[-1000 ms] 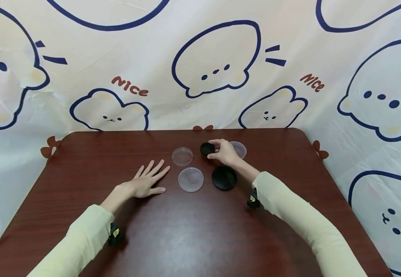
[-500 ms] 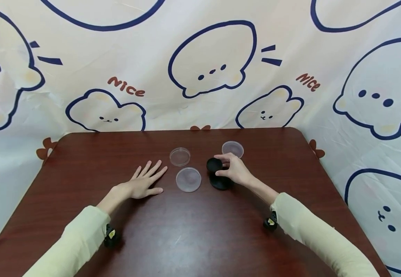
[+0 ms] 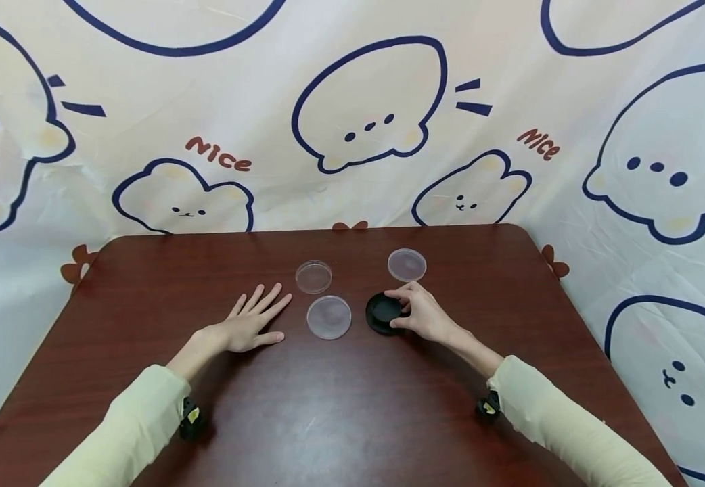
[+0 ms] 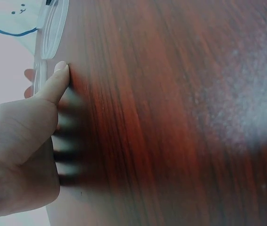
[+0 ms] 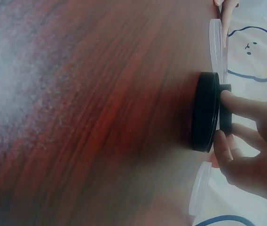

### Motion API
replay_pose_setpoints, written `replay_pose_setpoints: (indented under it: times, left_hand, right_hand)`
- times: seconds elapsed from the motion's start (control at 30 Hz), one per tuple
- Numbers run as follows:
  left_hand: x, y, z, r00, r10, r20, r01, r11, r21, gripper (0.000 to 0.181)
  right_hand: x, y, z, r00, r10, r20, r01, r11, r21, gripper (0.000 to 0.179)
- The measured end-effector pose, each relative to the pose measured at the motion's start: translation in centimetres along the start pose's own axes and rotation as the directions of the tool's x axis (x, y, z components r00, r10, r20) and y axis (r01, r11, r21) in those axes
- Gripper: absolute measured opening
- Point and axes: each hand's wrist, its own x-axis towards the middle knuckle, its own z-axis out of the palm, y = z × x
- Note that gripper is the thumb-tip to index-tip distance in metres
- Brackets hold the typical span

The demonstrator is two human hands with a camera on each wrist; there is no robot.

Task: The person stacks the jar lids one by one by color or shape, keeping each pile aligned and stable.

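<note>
My right hand (image 3: 422, 312) pinches a small black disc (image 3: 385, 308) between thumb and fingers. This disc is over the middle of a larger black round disc (image 3: 373, 325) with a raised side; whether the two touch I cannot tell. From the side, the right wrist view shows the small disc (image 5: 225, 113) along the broad face of the large one (image 5: 204, 113). Flat on the table, fingers spread, rests my left hand (image 3: 243, 330), holding nothing. A clear round plastic dish (image 3: 329, 318) is nearest its thumb.
Another clear round dish (image 3: 313, 277) lies behind the near one, and a third clear disc (image 3: 406, 264) lies beyond my right hand. The brown wooden table (image 3: 304, 419) ends at a patterned cloth backdrop (image 3: 291, 196).
My right hand has carried the small black disc from the back of the table towards me, over the larger black disc. My left hand has stayed flat in place. The head view has shifted slightly.
</note>
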Motion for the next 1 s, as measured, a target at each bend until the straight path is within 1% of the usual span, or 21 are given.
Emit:
replay_pose_setpoints:
  times: [0.1, 0.2, 0.37, 0.67, 0.83, 1.0]
  left_hand:
    - [-0.1, 0.2, -0.2, 1.0, 0.012, -0.012, -0.012, 1.0, -0.003, 0.077]
    - [-0.1, 0.3, -0.2, 1.0, 0.017, -0.014, -0.017, 1.0, -0.002, 0.076]
    - [-0.1, 0.1, -0.1, 1.0, 0.004, -0.007, -0.004, 1.0, 0.013, 0.076]
    - [-0.1, 0.0, 0.0, 1.0, 0.004, -0.013, -0.004, 1.0, -0.004, 0.076]
    - [0.0, 0.1, 0.1, 1.0, 0.006, -0.018, -0.006, 1.0, 0.0, 0.076]
    - [0.1, 0.0, 0.2, 1.0, 0.013, -0.02, -0.013, 1.0, 0.001, 0.076]
  right_hand:
    - [0.2, 0.0, -0.1, 0.999, -0.031, 0.013, 0.032, 0.998, -0.047, 0.057]
    - [0.3, 0.0, -0.2, 0.999, -0.046, 0.029, 0.048, 0.995, -0.085, 0.057]
    - [0.5, 0.0, -0.1, 0.999, -0.037, 0.038, 0.041, 0.994, -0.098, 0.056]
    - [0.3, 0.2, 0.4, 0.999, -0.024, 0.034, 0.027, 0.996, -0.083, 0.056]
    - [0.2, 0.4, 0.6, 0.999, -0.041, 0.02, 0.043, 0.996, -0.082, 0.056]
    - [0.1, 0.6, 0.8, 0.998, -0.06, 0.01, 0.061, 0.99, -0.125, 0.056]
